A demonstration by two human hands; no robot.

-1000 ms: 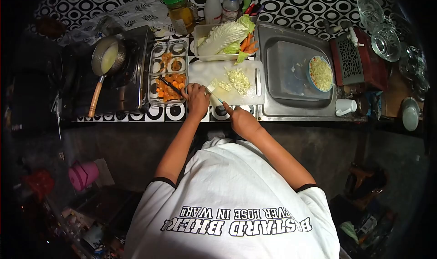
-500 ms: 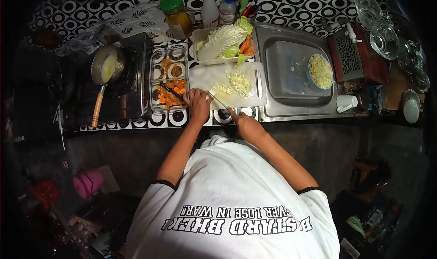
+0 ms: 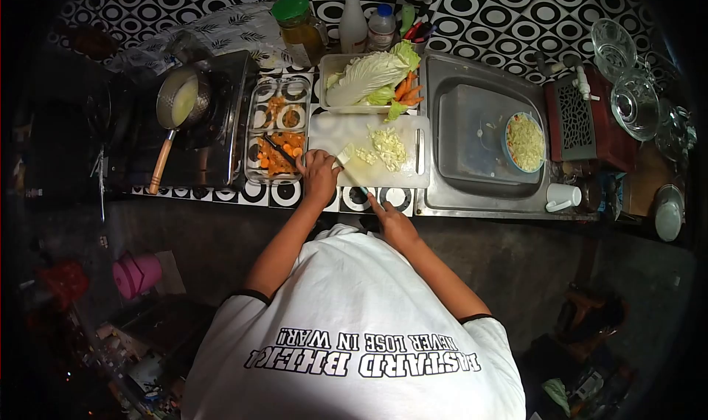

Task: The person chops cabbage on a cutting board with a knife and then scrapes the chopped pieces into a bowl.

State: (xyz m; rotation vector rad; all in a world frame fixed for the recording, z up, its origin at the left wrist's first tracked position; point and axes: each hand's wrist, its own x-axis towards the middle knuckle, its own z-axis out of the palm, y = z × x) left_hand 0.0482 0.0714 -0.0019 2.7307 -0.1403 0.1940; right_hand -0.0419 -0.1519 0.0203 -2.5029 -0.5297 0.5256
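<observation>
1. Patterned black-and-white counter carries a white cutting board between a glass dish of carrot pieces and the sink.
2. Since a second ago, little has shifted: the left hand still pins a pale cabbage piece at the board's near edge, and the right hand still grips the knife.
3. Chopped cabbage fills the board's middle; bare board remains toward the far left corner, while the dish crowds the left hand.

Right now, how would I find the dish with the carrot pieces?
Start at the white cutting board. Just to its left, beside the stove, sits a clear glass dish split into compartments. It is the only see-through container, with orange carrot pieces in it.
</observation>
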